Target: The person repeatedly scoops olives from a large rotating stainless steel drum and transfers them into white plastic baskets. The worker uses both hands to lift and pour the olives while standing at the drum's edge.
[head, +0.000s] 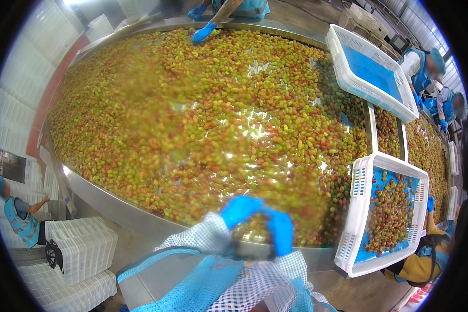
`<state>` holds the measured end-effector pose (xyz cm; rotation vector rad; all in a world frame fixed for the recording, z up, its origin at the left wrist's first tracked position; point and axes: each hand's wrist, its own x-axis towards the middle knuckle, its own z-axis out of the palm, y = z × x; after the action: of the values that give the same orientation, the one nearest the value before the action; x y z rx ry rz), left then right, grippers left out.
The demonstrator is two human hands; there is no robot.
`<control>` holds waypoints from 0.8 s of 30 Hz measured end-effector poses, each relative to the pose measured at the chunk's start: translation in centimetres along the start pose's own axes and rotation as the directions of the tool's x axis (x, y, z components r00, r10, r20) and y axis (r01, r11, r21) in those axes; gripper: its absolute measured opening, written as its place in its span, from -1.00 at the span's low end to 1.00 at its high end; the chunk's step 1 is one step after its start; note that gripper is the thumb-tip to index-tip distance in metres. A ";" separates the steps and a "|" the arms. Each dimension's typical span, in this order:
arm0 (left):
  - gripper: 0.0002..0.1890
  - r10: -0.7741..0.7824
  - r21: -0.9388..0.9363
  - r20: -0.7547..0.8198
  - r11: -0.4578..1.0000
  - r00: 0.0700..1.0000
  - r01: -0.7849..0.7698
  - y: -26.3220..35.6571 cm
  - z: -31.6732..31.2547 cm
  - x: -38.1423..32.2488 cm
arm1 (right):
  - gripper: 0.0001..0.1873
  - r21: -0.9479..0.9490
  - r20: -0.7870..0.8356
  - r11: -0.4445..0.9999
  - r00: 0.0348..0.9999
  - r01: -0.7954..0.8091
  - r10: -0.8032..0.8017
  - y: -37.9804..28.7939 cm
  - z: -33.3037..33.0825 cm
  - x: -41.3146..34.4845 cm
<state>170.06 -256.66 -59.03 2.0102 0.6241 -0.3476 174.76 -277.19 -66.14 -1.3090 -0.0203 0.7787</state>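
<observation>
Small oval fruits, green to red and resembling grapes or jujubes, cover a wide metal sorting table with a perforated surface. Over its near edge are both my hands in blue gloves. My left hand meets my right hand at the fingertips, and the fingers are too blurred to show whether anything is between them. To the right, a white plastic crate with a blue liner holds a heap of the same fruits.
Another white crate with a blue liner sits at the far right. A co-worker's gloved hand touches the fruits across the table. Metal rails cross the right side. Stacked white crates stand at the lower left near a person.
</observation>
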 end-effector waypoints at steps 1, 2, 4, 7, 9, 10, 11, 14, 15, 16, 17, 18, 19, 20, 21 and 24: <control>-0.59 0.115 0.190 -0.218 0.979 0.969 -0.074 -0.8 -0.8 0.6 | -0.68 0.204 0.003 0.979 1.000 0.001 -0.002 0.0 -1.0 -0.3; -0.54 0.192 0.456 -0.335 0.890 0.922 -0.020 -1.8 -2.2 1.6 | -0.69 0.233 -0.048 0.970 0.996 -0.067 0.081 0.1 -2.2 -0.5; -0.34 0.311 0.751 -0.471 0.631 0.825 0.191 -3.8 -5.4 3.6 | -0.70 0.129 -0.181 0.990 0.981 -0.050 0.074 0.6 -4.4 -1.0; -0.20 0.171 0.713 -0.461 0.656 0.871 0.248 -6.8 -10.8 5.6 | -0.71 -0.097 -0.330 0.995 0.944 -0.021 -0.012 2.2 -7.7 -2.9; -0.18 0.118 0.711 -0.508 0.616 0.853 0.338 -8.0 -13.7 7.0 | -0.75 -0.173 -0.389 0.983 0.921 -0.062 -0.010 3.7 -8.9 -3.0; -0.15 0.062 0.677 -0.558 0.611 0.827 0.411 -8.2 -15.0 8.2 | -0.76 -0.220 -0.412 0.971 0.911 -0.097 -0.002 4.4 -9.2 -3.2; -0.13 0.002 0.638 -0.608 0.597 0.794 0.487 -8.1 -16.0 9.3 | -0.77 -0.264 -0.433 0.955 0.901 -0.133 0.006 5.0 -9.5 -3.4; -0.07 -0.127 0.524 -0.670 0.618 0.731 0.587 -6.7 -18.1 12.7 | -0.78 -0.540 -0.384 0.836 0.912 -0.095 -0.145 6.3 -10.1 -3.1; -0.03 -0.173 0.534 -0.694 0.528 0.699 0.661 -5.7 -17.8 14.2 | -0.78 -0.499 -0.397 0.861 0.909 -0.099 -0.126 6.5 -10.4 -3.2; 0.00 -0.175 0.578 -0.677 0.474 0.715 0.664 -4.6 -17.4 15.7 | -0.78 -0.514 -0.390 0.853 0.909 -0.084 -0.146 6.7 -10.7 -3.2; 0.04 -0.194 0.621 -0.653 0.417 0.732 0.664 -3.4 -16.6 17.1 | -0.78 -0.502 -0.388 0.862 0.909 -0.069 -0.153 6.9 -11.0 -3.2; 0.05 -0.162 0.651 -0.597 0.473 0.785 0.593 -2.1 -15.3 18.3 | -0.78 -0.455 -0.394 0.888 0.908 -0.058 -0.143 7.1 -11.2 -3.3; 0.06 -0.118 0.679 -0.547 0.515 0.829 0.522 -0.7 -13.7 19.5 | -0.76 -0.511 -0.379 0.858 0.909 -0.049 -0.174 7.2 -11.4 -3.2; 0.05 -0.070 0.709 -0.484 0.553 0.872 0.438 0.9 -11.8 20.5 | -0.76 -0.550 -0.368 0.834 0.909 -0.045 -0.194 7.3 -11.6 -3.2; 0.04 -0.022 0.734 -0.417 0.581 0.908 0.351 2.5 -9.7 21.5 | -0.76 -0.520 -0.372 0.853 0.912 -0.051 -0.173 7.4 -11.7 -3.2; -0.14 0.028 0.762 -0.292 0.611 0.956 0.215 7.6 -0.6 23.0 | -0.77 -0.585 -0.360 0.809 0.913 -0.060 -0.192 7.3 -12.2 -3.2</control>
<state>193.36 -252.63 -64.33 2.9378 0.8514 -0.4642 174.01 -288.90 -74.75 -2.0399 0.0267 0.4274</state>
